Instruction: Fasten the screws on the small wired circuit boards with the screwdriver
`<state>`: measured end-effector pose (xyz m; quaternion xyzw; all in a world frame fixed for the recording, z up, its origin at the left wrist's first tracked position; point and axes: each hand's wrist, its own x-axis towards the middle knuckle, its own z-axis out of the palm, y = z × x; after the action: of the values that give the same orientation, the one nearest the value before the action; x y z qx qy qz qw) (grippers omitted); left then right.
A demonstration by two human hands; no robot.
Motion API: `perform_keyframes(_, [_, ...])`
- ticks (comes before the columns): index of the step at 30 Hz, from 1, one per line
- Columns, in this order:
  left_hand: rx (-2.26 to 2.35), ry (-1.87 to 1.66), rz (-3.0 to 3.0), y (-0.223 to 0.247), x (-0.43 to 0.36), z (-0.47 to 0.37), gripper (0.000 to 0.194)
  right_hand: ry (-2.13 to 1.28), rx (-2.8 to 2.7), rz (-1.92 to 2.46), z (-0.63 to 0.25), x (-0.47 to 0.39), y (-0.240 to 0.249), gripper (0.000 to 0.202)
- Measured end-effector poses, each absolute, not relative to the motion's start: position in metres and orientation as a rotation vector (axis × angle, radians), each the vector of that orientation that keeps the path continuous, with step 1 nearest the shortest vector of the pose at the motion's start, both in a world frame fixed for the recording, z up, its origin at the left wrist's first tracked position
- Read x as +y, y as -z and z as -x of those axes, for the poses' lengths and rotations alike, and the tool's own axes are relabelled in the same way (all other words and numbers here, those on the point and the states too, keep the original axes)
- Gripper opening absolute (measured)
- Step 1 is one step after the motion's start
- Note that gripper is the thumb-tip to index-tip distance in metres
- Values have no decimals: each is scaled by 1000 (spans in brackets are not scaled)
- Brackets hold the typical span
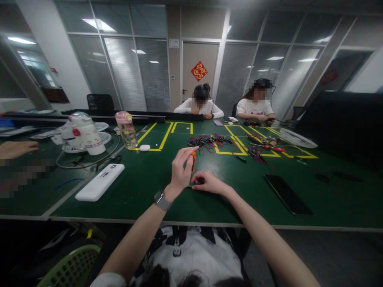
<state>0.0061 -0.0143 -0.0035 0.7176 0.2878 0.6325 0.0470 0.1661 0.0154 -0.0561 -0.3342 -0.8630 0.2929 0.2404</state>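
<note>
Above the green table, my left hand (182, 169), with a watch on the wrist, is closed around a small orange object (194, 160) that is mostly hidden by the fingers. Just below it, my right hand (208, 182) rests low over the table, its fingers closed on a small green circuit board (191, 185). Dark wires show by these fingers. Beyond my hands lies a heap of small circuit boards with red and dark wires (209, 140). A smaller heap of wired boards (256, 154) and a single wired board (239, 158) lie to the right.
A white power bank (100, 182) lies left, a black phone (287, 194) right. Bottles (127, 129) stand at the back left, near a white earbud case (145, 148). Another person's hand (19, 149) reaches in at far left. Two people sit across the table (143, 207).
</note>
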Motion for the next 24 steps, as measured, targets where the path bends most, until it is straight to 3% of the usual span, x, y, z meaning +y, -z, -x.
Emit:
perform_keyframes(11, [1009,-2079,-2192,1,-16,-10,12,-812,-2373,923,-166,13,53,12])
perform_keyframes(19, [928,-1935,-2216,3,-15,-6,33,-780,-2374,923,-167,14,54,13])
perform_keyframes(24, [924,-1944,-2181,3,-13,-7,28,-796,-2380,917,-166,14,53,12])
